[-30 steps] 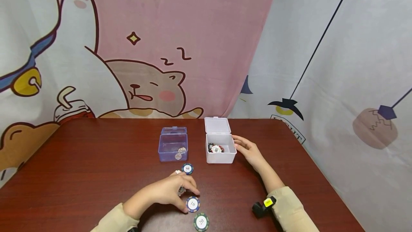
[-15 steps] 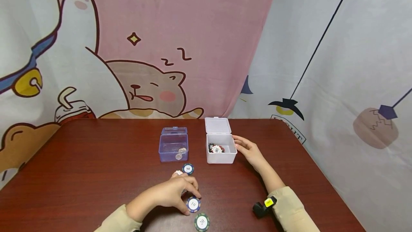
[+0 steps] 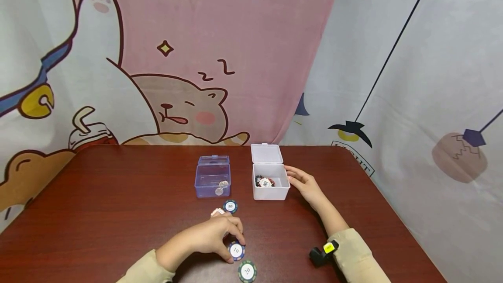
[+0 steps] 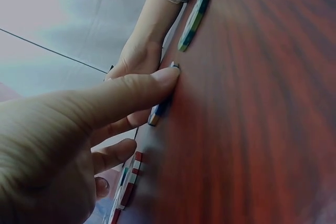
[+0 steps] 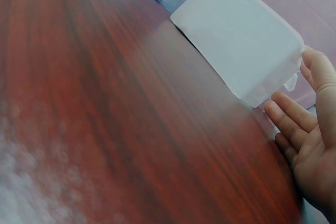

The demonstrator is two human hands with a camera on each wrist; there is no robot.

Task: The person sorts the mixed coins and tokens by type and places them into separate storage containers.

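Observation:
My left hand [image 3: 212, 236] pinches a blue poker chip [image 3: 236, 251] marked 10 by its edges, thumb on the near side, a finger on the far side. In the left wrist view the thumb covers part of the chip [image 4: 160, 111]. A green 20 chip [image 3: 247, 271] lies just nearer. Beyond the knuckles are a red-and-white chip [image 3: 218, 212], partly hidden, and a dark blue 50 chip [image 3: 230, 206]. My right hand [image 3: 308, 187], fingers extended, touches the right side of an open white box [image 3: 271, 193] holding several chips [image 3: 265, 182].
Left of the white box stands a translucent blue box [image 3: 212, 190], lid up, with silver coins [image 3: 222, 187] inside. Both rest on the reddish-brown table [image 3: 129, 195]. A printed curtain [image 3: 275, 56] hangs behind the table's far edge.
The left thumb and finger have drawn in onto the blue 10 chip's edges. A silver-grey round piece seen under that hand a second ago is now hidden. The right hand stays put.

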